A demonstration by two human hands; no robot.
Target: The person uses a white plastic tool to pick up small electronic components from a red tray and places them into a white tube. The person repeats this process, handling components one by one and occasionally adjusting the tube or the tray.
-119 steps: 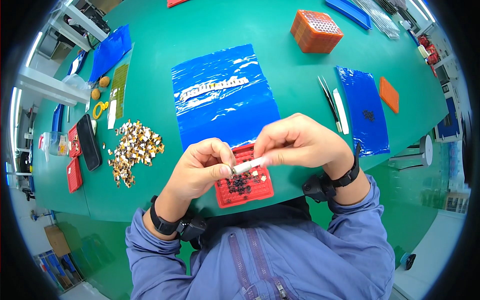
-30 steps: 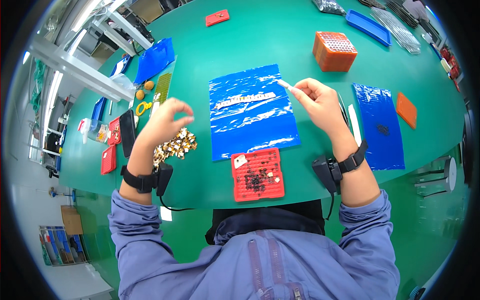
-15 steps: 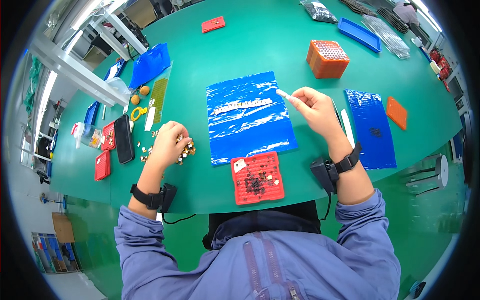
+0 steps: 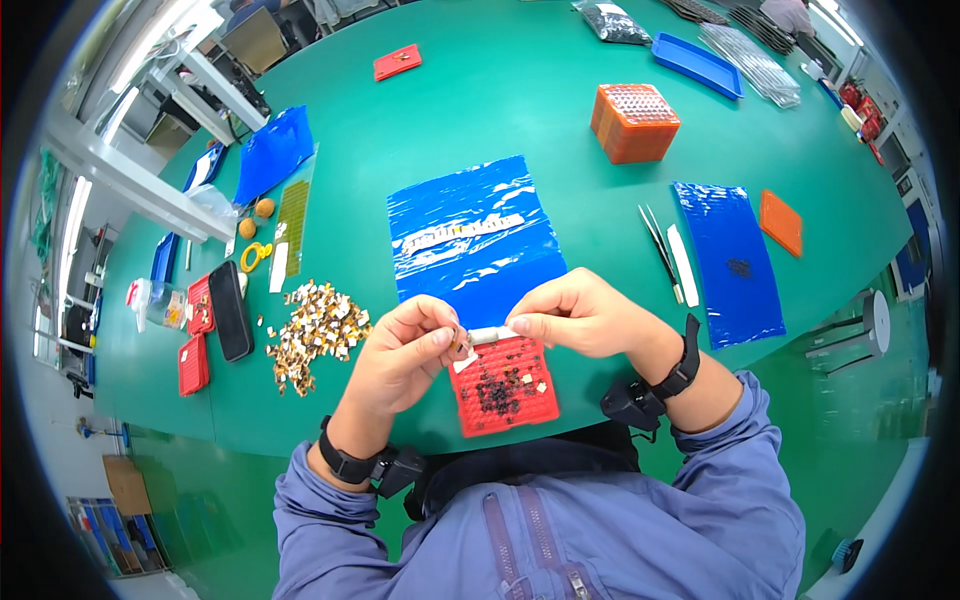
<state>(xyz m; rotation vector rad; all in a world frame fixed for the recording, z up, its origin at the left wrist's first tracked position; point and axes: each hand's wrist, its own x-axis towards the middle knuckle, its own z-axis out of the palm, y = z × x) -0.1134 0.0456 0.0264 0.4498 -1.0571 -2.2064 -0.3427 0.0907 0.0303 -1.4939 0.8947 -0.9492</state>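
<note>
Over the top edge of a red tray [image 4: 508,412] my two hands meet. My right hand [image 4: 580,315] pinches the end of a short, white, stick-like thing [image 4: 489,335], whose kind I cannot make out. My left hand [image 4: 405,350] is closed at the thumb and fingertips on a small brownish-white piece [image 4: 461,346], close to the white thing's other end. Scattered in the tray are several tiny black parts and a few pale chips. Beyond the hands a blue film-covered sheet [image 4: 475,270] bears a row of small white pieces [image 4: 463,233].
A loose pile of small white-and-brown pieces [image 4: 318,330] lies left of my left hand, near a black phone [image 4: 231,311] and yellow scissors [image 4: 254,257]. Tweezers [image 4: 660,250] and another blue sheet [image 4: 735,290] are at right. An orange tray stack [image 4: 634,130] stands farther back.
My left hand has left the pile and moved right to the red tray. My right hand has come down and left from above the blue sheet, bringing the white stick-like thing.
</note>
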